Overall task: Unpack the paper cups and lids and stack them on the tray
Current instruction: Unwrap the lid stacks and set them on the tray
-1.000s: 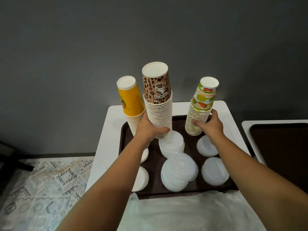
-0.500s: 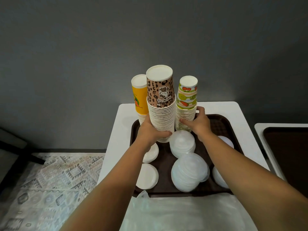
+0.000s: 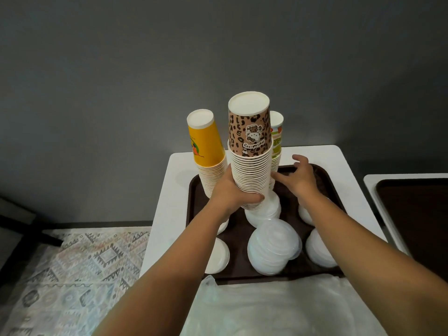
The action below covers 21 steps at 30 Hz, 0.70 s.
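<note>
Cups first: the left hand [image 3: 230, 192] is wrapped round the lower part of the leopard-print cup stack [image 3: 251, 154], fingers curled across the front, and whether the stack's foot is on the tray or just above it I cannot tell. The right hand [image 3: 299, 177] has its fingers spread and loose, holding nothing, fingertips near the fruit-print stack [image 3: 276, 139] that peeks out behind the leopard one; touching or just clear, I can't say.

My read on handling: nested paper cups are light but tall and top-heavy, the walls give if squeezed, and a high grip would let the column hinge. So low on the stack, close to the base, looks like the right place, with the other hand ready to steady.

To the left stands the yellow stack [image 3: 208, 151], tilting a little toward the table's left side and close beside the leopard column. That's the tight spot; a nudge could probably topple either.

Nearer us, piles of white lids [image 3: 274, 246] crowd the brown tray [image 3: 194, 190], so bare room lies mainly at its far right corner. Clear plastic wrapping [image 3: 266, 309] lies on the white table [image 3: 174, 197] in front of the tray, and a second tray [image 3: 412, 214] sits off right.
</note>
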Motion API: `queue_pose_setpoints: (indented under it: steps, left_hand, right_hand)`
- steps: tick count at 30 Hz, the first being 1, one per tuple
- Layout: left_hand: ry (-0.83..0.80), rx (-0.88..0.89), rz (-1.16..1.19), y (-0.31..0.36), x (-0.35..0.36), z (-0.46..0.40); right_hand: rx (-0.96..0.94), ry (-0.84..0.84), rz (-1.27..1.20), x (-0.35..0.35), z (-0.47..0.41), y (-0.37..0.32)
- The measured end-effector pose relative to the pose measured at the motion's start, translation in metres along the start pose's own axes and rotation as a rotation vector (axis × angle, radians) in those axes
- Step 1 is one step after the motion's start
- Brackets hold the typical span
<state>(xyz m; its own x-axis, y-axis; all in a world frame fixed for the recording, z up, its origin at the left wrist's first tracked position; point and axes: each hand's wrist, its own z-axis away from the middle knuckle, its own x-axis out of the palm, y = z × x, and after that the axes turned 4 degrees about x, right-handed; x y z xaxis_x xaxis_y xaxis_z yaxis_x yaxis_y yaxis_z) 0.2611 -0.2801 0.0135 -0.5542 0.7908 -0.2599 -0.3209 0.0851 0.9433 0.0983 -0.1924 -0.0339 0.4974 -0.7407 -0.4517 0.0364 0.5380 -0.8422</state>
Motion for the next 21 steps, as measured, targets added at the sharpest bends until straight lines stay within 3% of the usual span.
queue_pose_setpoints:
  steps: [9,21]
  left_hand:
    - [-0.147,0.012,0.034,0.029,0.063,-0.022]
    - [-0.041,0.017,-0.144,0.019,0.132,-0.099]
  right_hand:
    - [-0.078,0.067,-0.198,-0.065,0.005,0.020]
    - [0.035,-0.227,-0.331,-0.091,-0.022,0.038]
